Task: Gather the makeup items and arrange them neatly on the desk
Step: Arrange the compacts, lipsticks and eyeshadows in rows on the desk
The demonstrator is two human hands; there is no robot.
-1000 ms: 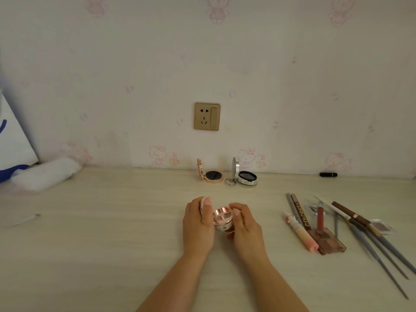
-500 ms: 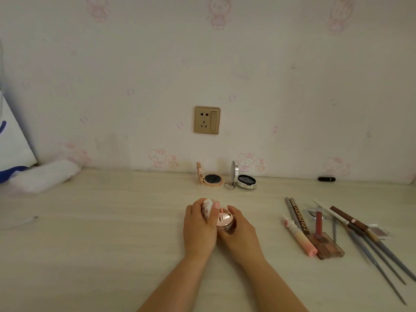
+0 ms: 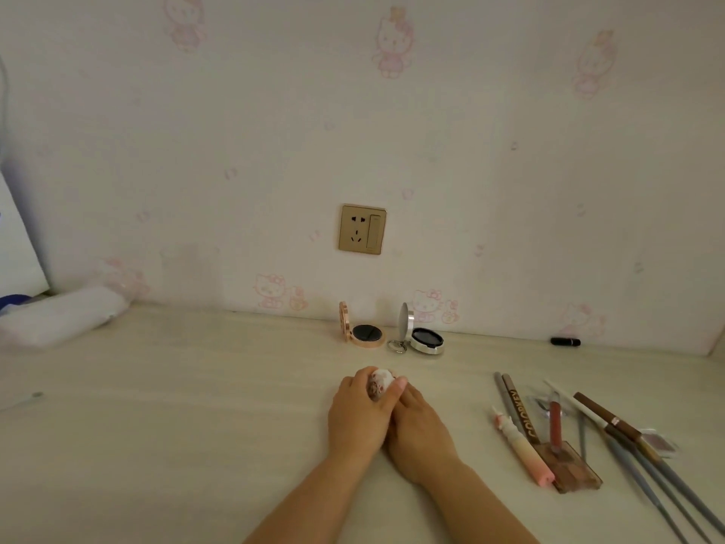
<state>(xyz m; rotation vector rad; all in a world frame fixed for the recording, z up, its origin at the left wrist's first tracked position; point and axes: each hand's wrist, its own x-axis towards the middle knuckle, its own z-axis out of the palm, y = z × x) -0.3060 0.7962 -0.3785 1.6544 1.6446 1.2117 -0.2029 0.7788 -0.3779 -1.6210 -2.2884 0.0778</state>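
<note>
Two hands sit together in the middle of a pale wood-grain table (image 3: pixel 157 445), and between them is a small round compact (image 3: pixel 379 386) with a white patterned lid. The left hand (image 3: pixel 363 416) has its grip curled over the top of it, thumb pressed to the lid, and the right hand (image 3: pixel 421 422) is tucked in against it from the other side; its fingers are mostly hidden so I can't tell how they lie on the compact. Further back, right by the wall, two more compacts stand open: a rose-gold compact (image 3: pixel 363 332) and, just beside it, a silver compact (image 3: pixel 423 337) with a key ring (image 3: pixel 396 345) on it, both showing dark pans. Off to the right is a loose bunch of stuff lying at angles: a pink tube (image 3: pixel 523 449), a brown pencil (image 3: pixel 521 410) with lettering, a brown palette (image 3: pixel 571 469) with a lip gloss (image 3: pixel 554 424) lying on it, and some long grey brush handles (image 3: pixel 651 484) running toward the edge of view. A black lipstick (image 3: pixel 565 341) lies alone against the wall, well apart from the rest. On the far left there's a white plastic-wrapped roll (image 3: pixel 62 320) and a white bag (image 3: pixel 15 245) with blue on it. The wall (image 3: pixel 235 131) is pale wallpaper with faint pink cartoon cats, and a gold power socket (image 3: pixel 362 228) sits right above the open compacts.
</note>
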